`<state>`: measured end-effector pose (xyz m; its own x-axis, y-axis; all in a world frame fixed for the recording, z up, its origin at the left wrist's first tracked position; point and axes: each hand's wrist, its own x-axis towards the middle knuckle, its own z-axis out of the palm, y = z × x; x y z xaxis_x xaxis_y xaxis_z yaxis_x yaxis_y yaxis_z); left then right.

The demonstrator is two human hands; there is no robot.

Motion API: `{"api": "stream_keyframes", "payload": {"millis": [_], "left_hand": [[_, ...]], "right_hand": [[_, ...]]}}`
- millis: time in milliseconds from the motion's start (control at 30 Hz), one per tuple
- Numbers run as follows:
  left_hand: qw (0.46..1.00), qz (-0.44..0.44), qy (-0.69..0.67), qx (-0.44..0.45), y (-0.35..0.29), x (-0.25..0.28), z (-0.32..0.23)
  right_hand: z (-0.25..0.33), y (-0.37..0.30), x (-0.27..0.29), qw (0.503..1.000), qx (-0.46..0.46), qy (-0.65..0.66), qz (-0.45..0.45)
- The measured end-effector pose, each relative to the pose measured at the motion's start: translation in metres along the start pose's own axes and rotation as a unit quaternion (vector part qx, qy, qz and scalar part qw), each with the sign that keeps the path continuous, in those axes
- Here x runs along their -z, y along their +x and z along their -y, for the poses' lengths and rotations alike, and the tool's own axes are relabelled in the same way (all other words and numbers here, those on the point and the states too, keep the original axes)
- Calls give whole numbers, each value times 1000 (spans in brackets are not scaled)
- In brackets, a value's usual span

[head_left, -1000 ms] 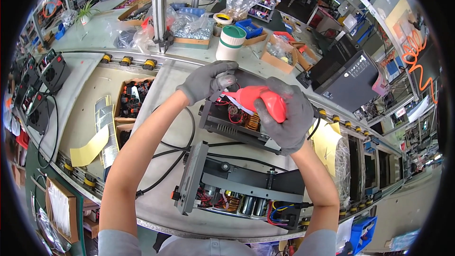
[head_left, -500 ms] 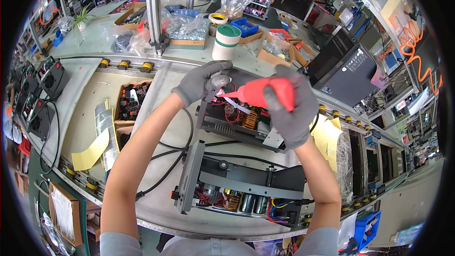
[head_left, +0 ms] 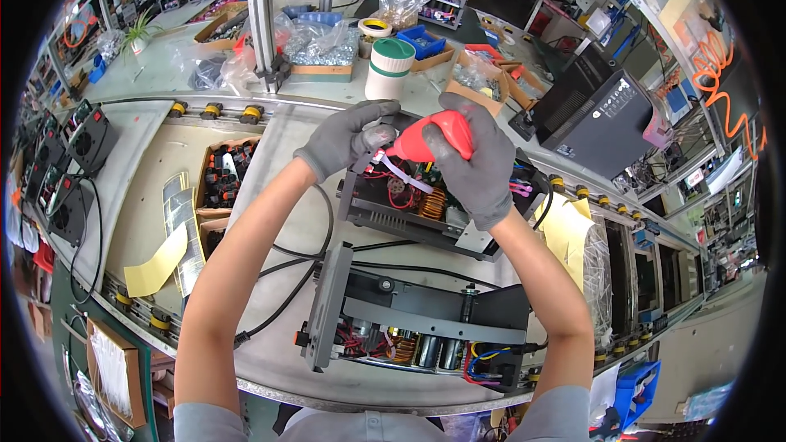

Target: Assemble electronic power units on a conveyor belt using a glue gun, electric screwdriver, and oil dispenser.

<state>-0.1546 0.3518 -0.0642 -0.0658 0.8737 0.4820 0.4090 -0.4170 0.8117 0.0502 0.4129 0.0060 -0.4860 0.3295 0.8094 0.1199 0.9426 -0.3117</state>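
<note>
My right hand (head_left: 483, 164), in a grey glove, is wrapped round a red squeeze bottle (head_left: 422, 139). The bottle is tilted, its tapered end pointing down and left toward my left hand (head_left: 344, 139). That hand, also gloved, is curled at the left end of an open dark metal-cased electronic unit (head_left: 393, 225); whatever lies between its fingers is hidden. Inside the unit, a copper-wound coil (head_left: 434, 203), red wires and a white flat strip (head_left: 405, 173) show below the bottle. Nearer me lies a second open unit (head_left: 434, 319), with its grey end panel at the left.
Black cables (head_left: 286, 303) lie left of the units. A box of small black-and-orange parts (head_left: 229, 172) and yellow sheets (head_left: 160, 262) are further left. Behind stands a white canister with a green lid (head_left: 390, 65). A dark computer case (head_left: 598, 119) is at the right; co-workers sit across.
My right hand has moved left and slightly up with the red bottle, bringing its tip close to my left fingers. My left hand stays nearly in place.
</note>
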Motion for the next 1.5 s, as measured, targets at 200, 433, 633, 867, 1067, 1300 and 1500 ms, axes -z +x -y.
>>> {"api": "stream_keyframes", "payload": {"millis": [200, 433, 633, 867, 1067, 1300, 1500], "left_hand": [[1000, -7, -6, -17, 2, -2, 8], [1000, -2, 23, -5, -2, -1, 6], [999, -21, 16, -26, -22, -5, -8], [979, 4, 190, -80, -90, -8, -29], [987, 53, 78, 130, -107, -1, -39], [986, 10, 45, 158, -117, -9, -39], [989, -16, 36, 142, -121, -11, -39]], "right_hand": [[1, 0, 0, 1000, -11, -13, 3], [-3, -2, -4, 1000, 8, -16, -4], [10, -7, 15, 998, 32, -35, 29], [50, -31, 72, 983, -40, 158, -84], [54, -34, 56, 997, 69, -39, -4], [63, -27, 47, 998, 63, -25, 14], [63, -23, 45, 997, 60, -39, 26]]}}
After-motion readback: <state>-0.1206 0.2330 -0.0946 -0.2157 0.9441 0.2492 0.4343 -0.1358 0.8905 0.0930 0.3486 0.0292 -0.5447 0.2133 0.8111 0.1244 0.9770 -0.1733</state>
